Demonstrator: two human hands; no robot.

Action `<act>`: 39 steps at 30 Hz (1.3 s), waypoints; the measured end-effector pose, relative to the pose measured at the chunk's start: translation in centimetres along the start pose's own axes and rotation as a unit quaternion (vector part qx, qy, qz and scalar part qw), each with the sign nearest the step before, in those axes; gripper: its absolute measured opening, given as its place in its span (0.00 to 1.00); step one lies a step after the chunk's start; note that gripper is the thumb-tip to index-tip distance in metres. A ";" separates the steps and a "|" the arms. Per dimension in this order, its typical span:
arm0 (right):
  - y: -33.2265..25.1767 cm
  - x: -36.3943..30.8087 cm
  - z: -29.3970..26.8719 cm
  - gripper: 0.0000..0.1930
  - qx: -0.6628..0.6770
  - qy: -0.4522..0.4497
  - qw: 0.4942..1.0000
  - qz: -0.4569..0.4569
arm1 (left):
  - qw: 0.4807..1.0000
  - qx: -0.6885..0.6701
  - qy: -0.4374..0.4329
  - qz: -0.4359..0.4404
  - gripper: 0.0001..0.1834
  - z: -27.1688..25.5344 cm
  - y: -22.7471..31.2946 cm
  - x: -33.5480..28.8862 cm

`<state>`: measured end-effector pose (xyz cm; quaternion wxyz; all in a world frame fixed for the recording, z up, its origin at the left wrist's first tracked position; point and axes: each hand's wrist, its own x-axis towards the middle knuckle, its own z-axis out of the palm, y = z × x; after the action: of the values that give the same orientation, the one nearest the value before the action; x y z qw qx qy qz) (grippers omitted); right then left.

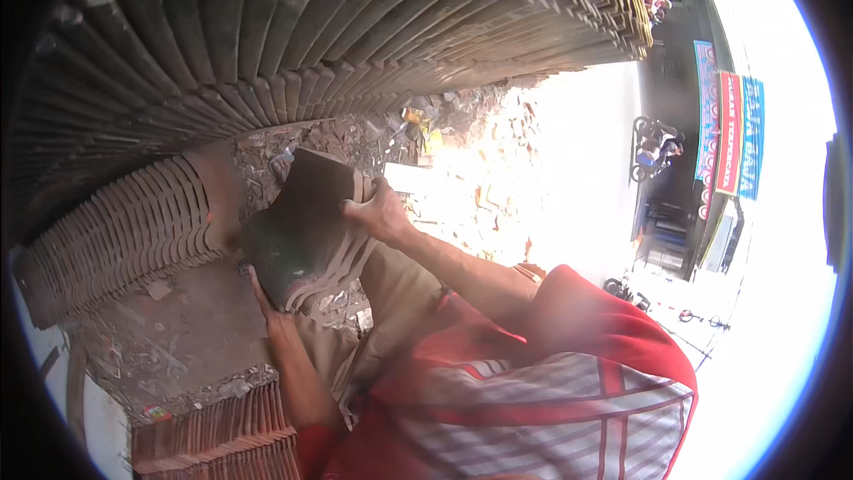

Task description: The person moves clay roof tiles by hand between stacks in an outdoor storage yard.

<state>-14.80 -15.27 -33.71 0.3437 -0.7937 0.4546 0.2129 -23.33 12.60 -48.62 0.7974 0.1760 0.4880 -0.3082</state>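
Observation:
Between my hands is a small stack of curved clay roof tiles [306, 222], dark on the broad face, with several wavy edges showing on the right side. My right hand [378, 212] grips the upper right edge of the stack, its thumb on the dark face. Lower down, my left hand [267, 300] supports the bottom left edge; its fingers are partly hidden by the tiles. Left of the held stack lies a row of similar roof tiles [133, 218], standing on edge and packed together.
A tall wall of stacked tiles [355, 22] spans the top. Reddish tiles [213, 436] stand at the lower left. Broken pieces and litter [160, 347] cover the ground. Beyond, on a bright road, are a motorcycle with a rider [656, 149] and coloured banners [729, 133].

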 end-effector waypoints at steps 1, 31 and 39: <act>0.4 -2.4 -2.6 0.44 0.015 -0.001 1.000 0.005 | 0.999 0.042 -0.010 -0.007 0.38 1.6 0.1 -2.4; 43.5 -5.4 -58.8 0.23 0.408 0.385 0.824 0.078 | 0.824 0.476 -0.209 -0.223 0.41 50.0 -58.1 -6.9; 41.2 2.0 -76.8 0.21 0.340 0.396 0.853 -0.005 | 0.872 0.306 -0.251 -0.289 0.42 63.5 -68.2 -5.3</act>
<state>-47.59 -87.66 2.17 0.3841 -0.6463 0.5926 -0.2890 -27.79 -73.68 -13.21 0.6746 0.1786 0.1822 -0.6927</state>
